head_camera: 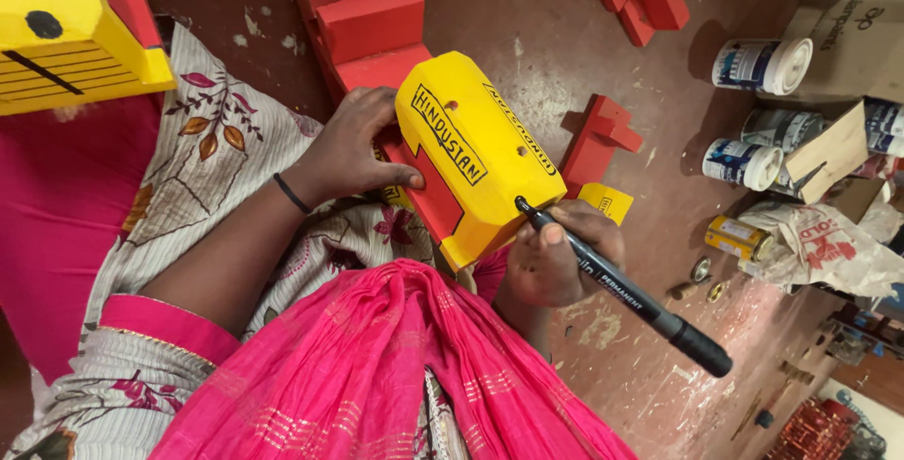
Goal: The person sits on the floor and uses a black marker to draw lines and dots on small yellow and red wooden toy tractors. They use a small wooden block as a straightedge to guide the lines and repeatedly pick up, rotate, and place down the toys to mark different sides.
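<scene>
1. The left hand point(353, 154) grips the yellow-and-red wooden toy body point(476, 154) from its left side, thumb pressed on the red lower panel, fingers wrapped behind. The piece is held tilted over the person's lap, above the floor point(527, 17).
2. The right hand point(556, 258) is closed around a black marker pen point(621, 286); the tip touches the lower right edge of the yellow face.
3. Done so far, as far as can be seen: black lettering in an outlined box on the front yellow face, a second line of lettering along the upper face, and black outlining where yellow meets red.
4. Left, by judgement: the edge under the pen tip looks partly unlined; the far sides are hidden.
5. Nearby: bare red wooden blocks point(363, 13) lie on the floor beyond; another finished yellow piece point(71, 41) sits at upper left; paint tins point(758, 64) stand at right beside crumpled paper point(819, 243).
</scene>
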`<state>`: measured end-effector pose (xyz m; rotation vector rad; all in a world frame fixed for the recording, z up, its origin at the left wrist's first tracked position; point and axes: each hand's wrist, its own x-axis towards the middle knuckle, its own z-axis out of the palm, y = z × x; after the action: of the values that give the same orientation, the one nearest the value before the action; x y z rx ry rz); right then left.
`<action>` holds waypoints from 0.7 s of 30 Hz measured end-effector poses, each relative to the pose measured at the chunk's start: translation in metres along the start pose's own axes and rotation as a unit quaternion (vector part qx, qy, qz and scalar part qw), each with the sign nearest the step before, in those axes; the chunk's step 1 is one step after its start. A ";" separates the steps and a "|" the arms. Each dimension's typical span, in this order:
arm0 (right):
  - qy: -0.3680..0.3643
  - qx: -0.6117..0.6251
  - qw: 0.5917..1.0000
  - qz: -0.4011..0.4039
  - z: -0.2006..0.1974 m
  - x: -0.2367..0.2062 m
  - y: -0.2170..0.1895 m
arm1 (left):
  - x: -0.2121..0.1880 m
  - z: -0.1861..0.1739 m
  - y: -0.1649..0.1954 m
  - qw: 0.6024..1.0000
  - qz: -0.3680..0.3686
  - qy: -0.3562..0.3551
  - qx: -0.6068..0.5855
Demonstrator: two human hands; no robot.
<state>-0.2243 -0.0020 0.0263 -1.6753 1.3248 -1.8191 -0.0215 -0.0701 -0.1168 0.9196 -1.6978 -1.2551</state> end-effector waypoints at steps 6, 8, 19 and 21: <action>0.013 0.015 1.000 0.010 -0.001 -0.001 -0.001 | 0.001 0.000 0.000 1.000 0.013 0.003 0.001; -0.001 -0.033 0.999 -0.023 0.000 0.000 -0.001 | 0.001 0.000 0.000 1.000 0.011 0.005 0.003; -0.026 -0.043 0.998 -0.023 0.003 0.002 -0.002 | 0.001 0.001 0.000 1.000 -0.014 -0.007 0.009; -0.022 -0.014 1.000 -0.007 0.002 0.002 -0.002 | 0.001 0.000 0.000 1.000 -0.025 -0.017 -0.004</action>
<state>-0.2221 -0.0032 0.0291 -1.7333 1.3287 -1.7685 -0.0223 -0.0710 -0.1162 0.9470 -1.7031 -1.3166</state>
